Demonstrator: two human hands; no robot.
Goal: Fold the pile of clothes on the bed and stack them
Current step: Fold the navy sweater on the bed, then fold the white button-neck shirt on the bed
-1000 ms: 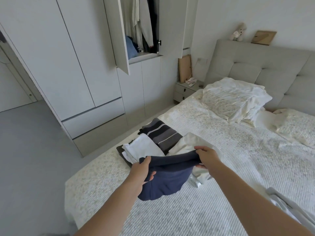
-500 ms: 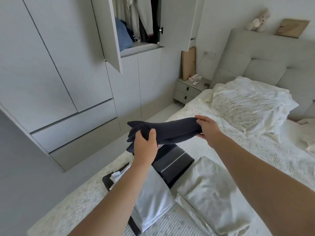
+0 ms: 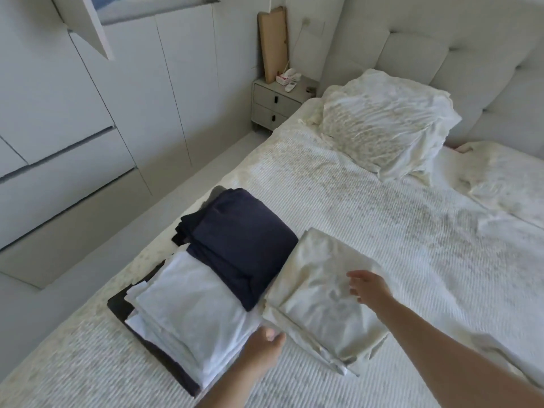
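Clothes lie folded on the near left part of the bed (image 3: 368, 219), in two groups side by side. On the left, a navy garment (image 3: 244, 240) sits folded on top of a stack, its near edge overlapping a folded white garment (image 3: 188, 313) that lies closer to the camera; under both, a dark piece (image 3: 117, 304) shows at the left edge and along the front. Just to the right of these, touching or nearly touching them, is a cream pile (image 3: 321, 295) of folded fabric, lying flat on the ribbed white cover. The left hand (image 3: 262, 346) is at the near right corner of the white garment, fingers loosely curled at its edge; whether it grasps the cloth I cannot tell. The right hand (image 3: 368, 287) is over the right side of the cream pile, fingers spread and relaxed, holding nothing; whether it touches the fabric is unclear. Further up the bed a rumpled pillow (image 3: 385, 122) rests against the padded headboard (image 3: 441, 51), with more crumpled bedding to the right. Beside the bed stands a nightstand (image 3: 276, 104) with small items on top and a board (image 3: 272, 45) leaning against the wall behind it. White wardrobe fronts (image 3: 117, 83) run along the left.
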